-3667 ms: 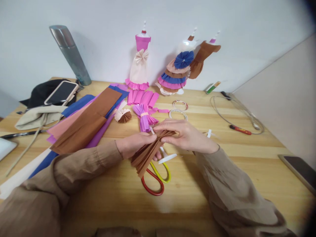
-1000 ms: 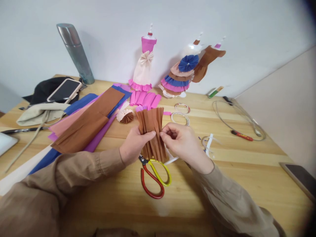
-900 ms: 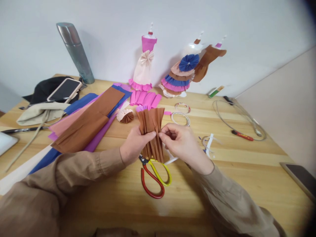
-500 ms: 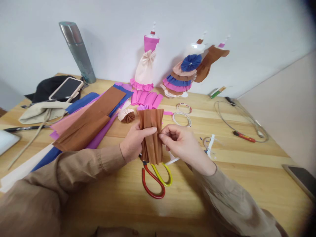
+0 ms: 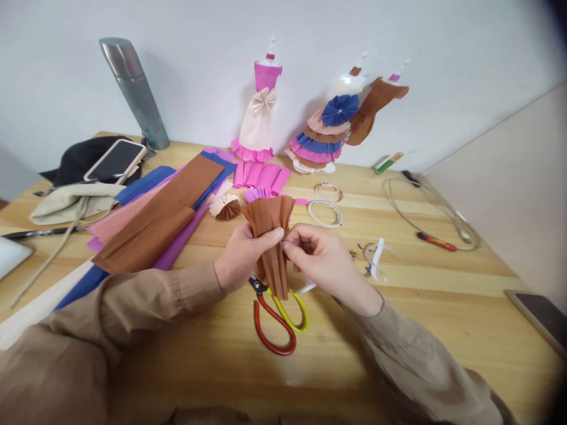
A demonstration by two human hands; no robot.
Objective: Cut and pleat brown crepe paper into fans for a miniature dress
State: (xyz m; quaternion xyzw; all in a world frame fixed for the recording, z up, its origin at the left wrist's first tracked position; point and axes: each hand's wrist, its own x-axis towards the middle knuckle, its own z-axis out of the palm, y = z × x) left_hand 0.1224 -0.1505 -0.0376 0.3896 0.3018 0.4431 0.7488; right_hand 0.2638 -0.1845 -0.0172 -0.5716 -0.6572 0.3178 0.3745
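Observation:
A pleated piece of brown crepe paper [image 5: 271, 215] is gathered at its middle, fanning out above my thumb. My left hand [image 5: 241, 254] grips it from the left, thumb across the front. At its right edge my right hand [image 5: 321, 254] pinches with thumb and forefinger; the fingertips touch the paper, and whatever thin thing may be between them is too small to make out. Scissors [image 5: 274, 323] with one red and one yellow handle lie under the paper's lower end, their blades mostly hidden. A cream and brown paper rosette [image 5: 225, 206] lies just beyond my left hand.
Crepe paper sheets [image 5: 155, 218] are piled left, near a phone [image 5: 116, 159] and a flask [image 5: 142, 100]. Miniature paper dresses on stands [image 5: 261, 118] line the wall. Tape rolls [image 5: 325, 212], a cable [image 5: 398, 212] and a dark tablet-like device [image 5: 538, 316] lie to the right.
The brown paper has been squeezed narrower at the middle, so its top now flares and its lower end is tighter. More of the scissors' pivot shows. The view has shifted slightly.

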